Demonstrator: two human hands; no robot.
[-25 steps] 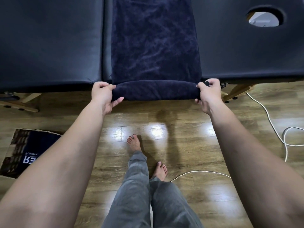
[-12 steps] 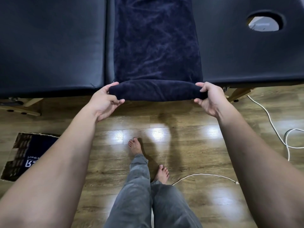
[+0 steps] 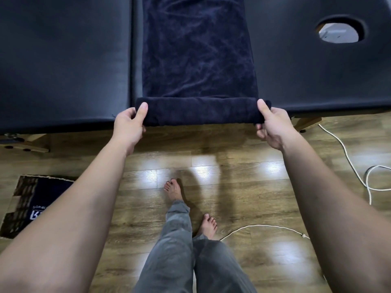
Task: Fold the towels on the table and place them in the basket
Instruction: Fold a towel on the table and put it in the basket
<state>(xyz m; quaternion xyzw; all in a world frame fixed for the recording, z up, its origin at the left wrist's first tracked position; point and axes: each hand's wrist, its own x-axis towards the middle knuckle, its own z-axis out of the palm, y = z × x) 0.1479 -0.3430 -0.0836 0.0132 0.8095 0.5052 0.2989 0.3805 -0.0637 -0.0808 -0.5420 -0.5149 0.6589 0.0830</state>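
towel near end rolled on table | left hand, right hand pinch roll ends

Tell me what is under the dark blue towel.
The towel lies flat on the black padded table; its rolled near end, gripped by the left hand and right hand, overhangs the edge. The table surface beneath it is covered.

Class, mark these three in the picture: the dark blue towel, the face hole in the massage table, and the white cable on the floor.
dark blue towel (image 3: 198, 60), head view, flat middle of the cloth.
face hole (image 3: 339, 30), head view, centre of the opening.
white cable (image 3: 347, 153), head view, stretch right of the table leg.
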